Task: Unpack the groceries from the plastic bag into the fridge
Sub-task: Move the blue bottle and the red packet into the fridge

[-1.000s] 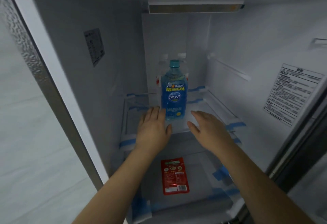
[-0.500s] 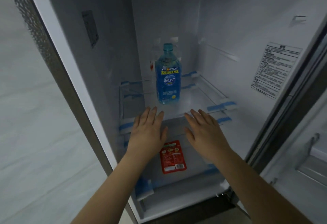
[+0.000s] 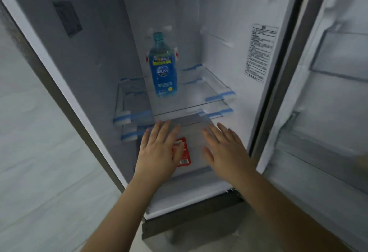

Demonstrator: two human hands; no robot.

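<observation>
Fridge (image 3: 235,32) is open. The bottle (image 3: 163,68) stands upright near the middle of the glass shelf (image 3: 201,90), set back from its front edge, with bare glass on both sides. Below that shelf's front edge both hands are flat with fingers spread, gripping nothing: left hand (image 3: 158,151) and right hand (image 3: 227,152), apart with a gap between them. The red packet (image 3: 184,153) lies flat on the level under the shelf, half hidden by the left hand.
</observation>
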